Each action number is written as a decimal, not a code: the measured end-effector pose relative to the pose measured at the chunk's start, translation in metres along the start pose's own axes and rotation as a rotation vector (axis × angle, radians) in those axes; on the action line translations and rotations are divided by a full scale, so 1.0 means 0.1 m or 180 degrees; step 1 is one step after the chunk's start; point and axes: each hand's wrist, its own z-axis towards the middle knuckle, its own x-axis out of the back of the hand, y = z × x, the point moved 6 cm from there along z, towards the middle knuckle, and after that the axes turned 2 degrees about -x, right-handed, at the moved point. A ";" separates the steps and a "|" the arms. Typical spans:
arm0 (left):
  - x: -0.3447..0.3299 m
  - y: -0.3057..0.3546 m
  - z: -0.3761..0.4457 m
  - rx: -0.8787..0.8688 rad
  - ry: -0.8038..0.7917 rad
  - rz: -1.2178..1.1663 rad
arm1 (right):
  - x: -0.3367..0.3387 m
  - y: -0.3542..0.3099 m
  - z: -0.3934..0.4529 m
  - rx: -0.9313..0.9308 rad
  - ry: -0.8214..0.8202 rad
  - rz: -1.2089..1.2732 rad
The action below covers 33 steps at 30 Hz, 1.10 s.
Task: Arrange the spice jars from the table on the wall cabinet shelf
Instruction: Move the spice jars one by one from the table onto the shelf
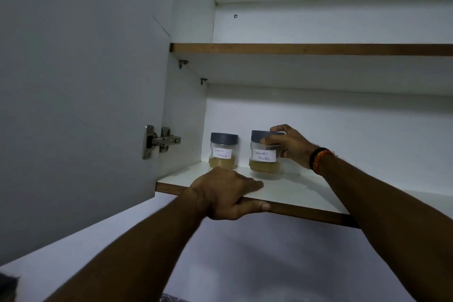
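On the white cabinet shelf (pixel 289 191), right hand (pixel 290 146) grips small clear grey-lidded coriander jar (pixel 264 154) w/ fingers round lid & side; looks light, smooth, maybe slippery; left hand (pixel 226 193) holds shelf edge.

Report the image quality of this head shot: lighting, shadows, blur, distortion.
Head view: dim, bluish light; the cabinet door is in grey shade. The jar labels stay legible, so focus holds on the coriander jar gripped by the right hand. The left hand on the lower shelf is slightly soft. Wide-angle distortion splays the edges.
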 end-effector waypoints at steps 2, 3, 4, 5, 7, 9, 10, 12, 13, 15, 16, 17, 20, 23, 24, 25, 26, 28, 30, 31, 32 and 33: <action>0.02 -0.01 -0.01 -0.0013 0.0095 0.0058 | -0.04 0.01 0.02 -0.0003 -0.0018 -0.0041; 0.02 0.00 -0.01 -0.0015 0.0144 0.0104 | -0.06 0.04 0.03 -0.0016 -0.0033 -0.0064; 0.03 0.00 -0.02 -0.0012 0.0191 0.0151 | -0.08 0.07 0.05 -0.0037 -0.0056 -0.0091; 0.03 0.00 -0.03 -0.0009 0.0225 0.0184 | -0.11 0.09 0.07 -0.0058 -0.0095 -0.0114; 0.05 0.01 -0.04 -0.0014 0.0295 0.0203 | -0.13 0.13 0.13 -0.0067 -0.0133 -0.0138; 0.06 0.02 -0.05 -0.0025 0.0341 0.0266 | -0.12 0.14 0.19 -0.0074 -0.0084 -0.0156; 0.06 0.02 -0.05 -0.0010 0.0319 0.0292 | -0.11 0.14 0.21 -0.0074 -0.0049 -0.0190; 0.05 0.02 -0.04 0.0031 0.0249 0.0317 | -0.11 0.14 0.25 -0.0052 0.0019 -0.0321; 0.06 0.02 -0.04 0.0038 0.0241 0.0371 | -0.11 0.13 0.26 -0.0037 0.0041 -0.0399; 0.07 0.04 -0.04 0.0033 0.0258 0.0516 | -0.12 0.13 0.29 0.0001 0.0058 -0.0513; 0.08 0.04 -0.04 0.0045 0.0263 0.0553 | -0.13 0.14 0.31 0.0035 0.0063 -0.0531; 0.07 0.04 -0.04 0.0058 0.0263 0.0547 | -0.13 0.15 0.32 0.0072 0.0081 -0.0546; 0.06 0.02 -0.03 0.0089 0.0278 0.0496 | -0.13 0.19 0.35 0.0141 0.0154 -0.0687; 0.06 0.02 -0.03 0.0071 0.0313 0.0503 | -0.13 0.21 0.37 0.0174 0.0245 -0.0803; 0.06 0.03 -0.03 0.0064 0.0313 0.0501 | -0.13 0.22 0.38 0.0181 0.0252 -0.0806; 0.06 0.03 -0.03 0.0061 0.0307 0.0498 | -0.12 0.22 0.38 0.0188 0.0243 -0.0796; 0.06 0.03 -0.03 0.0068 0.0294 0.0502 | -0.12 0.23 0.39 0.0191 0.0227 -0.0771; 0.06 0.02 -0.04 0.0078 0.0305 0.0524 | -0.11 0.25 0.40 0.0176 0.0187 -0.0700; 0.06 0.03 -0.04 0.0075 0.0320 0.0546 | -0.10 0.26 0.40 0.0134 0.0159 -0.0675; 0.06 0.04 -0.04 0.0077 0.0314 0.0552 | -0.10 0.26 0.39 0.0106 0.0151 -0.0688; 0.06 0.04 -0.04 0.0074 0.0322 0.0573 | -0.10 0.26 0.39 0.0084 0.0154 -0.0708; 0.07 0.04 -0.04 0.0073 0.0344 0.0599 | -0.11 0.26 0.38 0.0072 0.0150 -0.0717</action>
